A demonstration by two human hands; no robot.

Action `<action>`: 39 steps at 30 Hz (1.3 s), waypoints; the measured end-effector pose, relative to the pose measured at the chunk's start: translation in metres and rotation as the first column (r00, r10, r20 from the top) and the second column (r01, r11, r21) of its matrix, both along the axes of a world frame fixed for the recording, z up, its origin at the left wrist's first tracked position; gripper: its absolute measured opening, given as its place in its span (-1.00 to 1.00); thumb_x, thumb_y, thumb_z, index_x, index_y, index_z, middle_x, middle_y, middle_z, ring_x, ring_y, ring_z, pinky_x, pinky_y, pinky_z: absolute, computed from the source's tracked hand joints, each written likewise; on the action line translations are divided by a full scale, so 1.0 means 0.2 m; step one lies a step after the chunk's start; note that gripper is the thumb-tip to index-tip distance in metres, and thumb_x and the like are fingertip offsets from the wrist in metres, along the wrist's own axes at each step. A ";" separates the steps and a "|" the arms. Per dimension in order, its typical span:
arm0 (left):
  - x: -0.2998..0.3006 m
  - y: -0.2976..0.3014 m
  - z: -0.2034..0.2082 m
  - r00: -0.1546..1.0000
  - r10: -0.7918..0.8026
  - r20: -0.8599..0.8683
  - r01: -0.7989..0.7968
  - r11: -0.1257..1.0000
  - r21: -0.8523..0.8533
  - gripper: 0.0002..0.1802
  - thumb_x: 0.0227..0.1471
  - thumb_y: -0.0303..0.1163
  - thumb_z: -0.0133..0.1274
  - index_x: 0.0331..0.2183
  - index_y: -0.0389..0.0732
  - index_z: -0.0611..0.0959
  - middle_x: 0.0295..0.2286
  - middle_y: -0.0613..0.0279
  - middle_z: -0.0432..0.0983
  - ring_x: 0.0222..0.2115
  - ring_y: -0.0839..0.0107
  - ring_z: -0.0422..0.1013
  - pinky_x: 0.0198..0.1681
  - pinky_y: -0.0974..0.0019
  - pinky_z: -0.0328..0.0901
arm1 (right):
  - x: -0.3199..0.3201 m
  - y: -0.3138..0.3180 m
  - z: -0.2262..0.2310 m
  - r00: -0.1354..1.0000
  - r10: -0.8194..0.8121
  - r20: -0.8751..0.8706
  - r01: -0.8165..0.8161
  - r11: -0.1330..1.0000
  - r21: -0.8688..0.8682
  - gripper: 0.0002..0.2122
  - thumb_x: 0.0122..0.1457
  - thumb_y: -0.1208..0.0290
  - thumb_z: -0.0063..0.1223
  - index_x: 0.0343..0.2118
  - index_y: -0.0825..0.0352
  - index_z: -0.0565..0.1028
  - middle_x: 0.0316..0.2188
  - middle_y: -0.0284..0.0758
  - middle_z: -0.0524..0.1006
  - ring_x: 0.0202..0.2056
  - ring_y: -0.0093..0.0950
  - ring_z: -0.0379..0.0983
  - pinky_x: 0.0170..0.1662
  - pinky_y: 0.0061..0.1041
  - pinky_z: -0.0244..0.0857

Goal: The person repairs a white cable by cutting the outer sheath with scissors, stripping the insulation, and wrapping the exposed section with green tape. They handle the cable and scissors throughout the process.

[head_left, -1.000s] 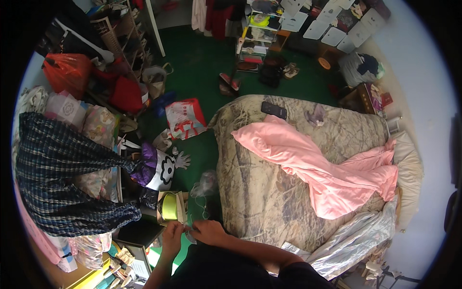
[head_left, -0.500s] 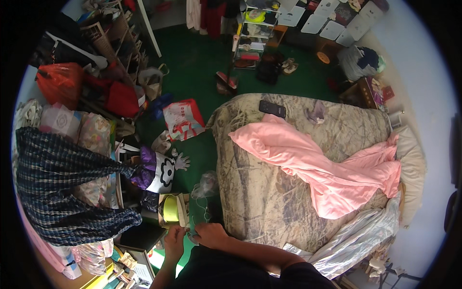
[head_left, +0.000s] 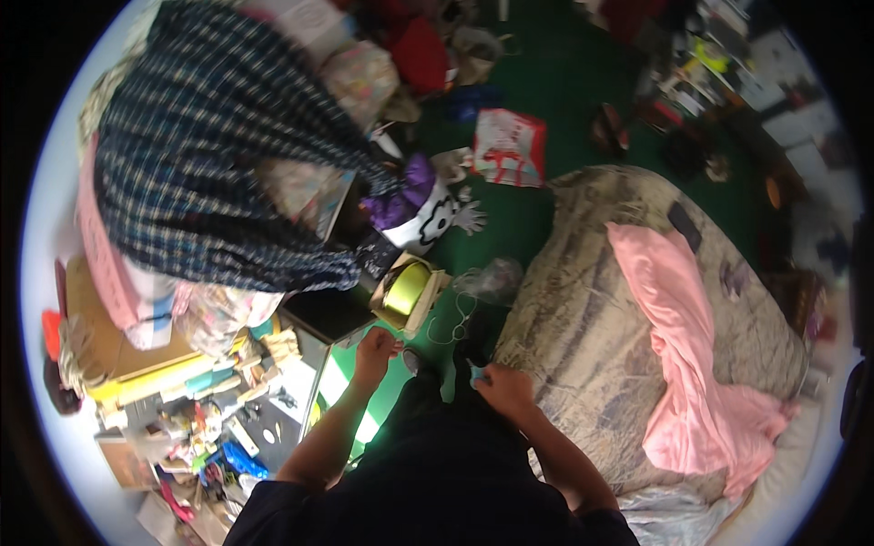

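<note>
My left hand (head_left: 374, 356) hangs over the green floor just in front of an opened carton (head_left: 421, 318) with a round yellow-green thing (head_left: 406, 290) inside. Its fingers are curled together; whatever they pinch is too small to make out. Beside the bed's near left edge, my right hand (head_left: 506, 391) is closed on a small light-blue object (head_left: 477, 373) that sticks out past the fingers. The two hands are apart, one on either side of my legs. A thin white cord (head_left: 462, 318) lies on the floor beyond them, by a clear plastic bag (head_left: 496, 280).
On the right stands a bed (head_left: 583, 300) with a pink blanket (head_left: 678, 364) and a dark remote-like object (head_left: 685, 227). Dark checked cloth (head_left: 218, 173) drapes over piled bags at left. Below it, a cluttered tabletop (head_left: 264, 428) holds small items. A red-and-white bag (head_left: 510, 148) lies ahead.
My hands, together before, have parted, the right one moving toward the bed and now showing a light-blue object. The view has swung left, bringing the cluttered tabletop into sight.
</note>
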State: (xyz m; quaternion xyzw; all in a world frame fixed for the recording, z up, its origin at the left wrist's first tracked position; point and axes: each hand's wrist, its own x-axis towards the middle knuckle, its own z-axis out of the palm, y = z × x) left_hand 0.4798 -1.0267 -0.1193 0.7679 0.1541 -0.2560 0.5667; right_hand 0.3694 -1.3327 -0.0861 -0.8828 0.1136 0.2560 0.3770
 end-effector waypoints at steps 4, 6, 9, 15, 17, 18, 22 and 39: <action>-0.04 0.19 -0.24 0.984 0.179 -0.020 -0.180 0.983 -0.032 -0.91 0.29 -0.47 -0.02 -0.26 -0.27 0.54 -0.39 0.11 0.62 -0.39 0.38 0.58 -0.33 0.35 0.45 | -0.03 0.00 0.02 0.999 0.004 -0.044 -0.005 0.999 -0.032 -0.72 0.08 0.09 0.24 -0.35 0.23 0.60 -0.43 -0.22 0.63 -0.32 -0.13 0.60 -0.26 -0.12 0.41; -0.03 0.23 -0.36 0.970 0.242 -0.037 -0.243 0.970 -0.028 -0.93 0.26 -0.49 0.00 -0.26 -0.27 0.55 -0.40 0.12 0.61 -0.40 0.38 0.57 -0.35 0.35 0.45 | -0.04 -0.01 0.03 0.999 0.007 -0.050 -0.008 0.999 -0.031 -0.73 0.09 0.11 0.24 -0.35 0.23 0.58 -0.40 -0.21 0.64 -0.30 -0.11 0.59 -0.24 -0.11 0.40; 0.01 0.31 -0.53 0.952 0.306 -0.024 -0.306 0.952 0.017 -0.96 0.16 -0.52 0.07 -0.30 -0.27 0.58 -0.43 0.17 0.60 -0.42 0.42 0.55 -0.38 0.36 0.41 | -0.03 0.00 0.07 0.998 0.011 -0.055 -0.014 0.999 -0.046 -0.73 0.08 0.12 0.25 -0.35 0.24 0.58 -0.41 -0.21 0.63 -0.31 -0.11 0.58 -0.25 -0.10 0.39; 0.20 0.42 -0.76 0.979 0.197 0.054 -0.204 0.948 0.246 -0.78 0.02 -0.55 0.18 -0.21 -0.24 0.64 -0.44 0.30 0.60 -0.48 0.52 0.48 -0.42 0.39 0.38 | 0.00 0.05 0.12 0.995 0.034 -0.097 -0.043 0.995 -0.093 -0.73 0.10 0.15 0.25 -0.37 0.28 0.58 -0.42 -0.18 0.63 -0.32 -0.12 0.58 -0.27 -0.12 0.38; 0.27 0.42 -0.79 0.988 0.109 0.110 -0.138 0.943 0.302 -0.76 0.02 -0.51 0.17 -0.20 -0.23 0.64 -0.41 0.26 0.63 -0.44 0.44 0.53 -0.36 0.35 0.41 | -0.01 0.07 0.14 0.996 0.024 -0.084 -0.032 0.995 -0.091 -0.73 0.09 0.14 0.24 -0.38 0.27 0.55 -0.43 -0.19 0.62 -0.32 -0.10 0.57 -0.27 -0.10 0.37; 0.30 0.41 -0.79 0.989 0.062 0.135 -0.104 0.938 0.330 -0.75 0.01 -0.49 0.16 -0.19 -0.23 0.64 -0.40 0.24 0.64 -0.42 0.39 0.55 -0.33 0.33 0.43 | -0.01 0.08 0.14 0.997 0.017 -0.077 -0.024 0.996 -0.090 -0.73 0.08 0.14 0.24 -0.38 0.26 0.53 -0.44 -0.20 0.61 -0.33 -0.08 0.57 -0.27 -0.10 0.37; 0.35 0.48 -0.89 0.971 -0.099 0.219 0.023 0.945 0.326 -0.43 -0.04 -0.45 0.13 0.09 -0.24 0.56 -0.16 0.05 0.60 -0.26 0.28 0.55 -0.21 0.22 0.42 | -0.02 0.11 0.15 0.998 0.035 -0.047 -0.040 0.993 -0.108 -0.74 0.09 0.13 0.24 -0.36 0.25 0.56 -0.41 -0.19 0.63 -0.31 -0.09 0.58 -0.25 -0.10 0.38; -0.17 0.31 0.02 0.970 0.058 -0.234 -0.164 0.871 -0.463 -0.78 0.22 -0.36 0.14 -0.12 -0.21 0.62 -0.23 0.27 0.60 -0.29 0.50 0.47 -0.23 0.36 0.38 | 0.22 0.56 0.25 0.978 0.141 0.156 -0.145 0.989 0.014 -0.79 0.12 0.21 0.24 -0.29 0.22 0.57 -0.39 -0.28 0.62 -0.33 -0.16 0.60 -0.29 -0.17 0.42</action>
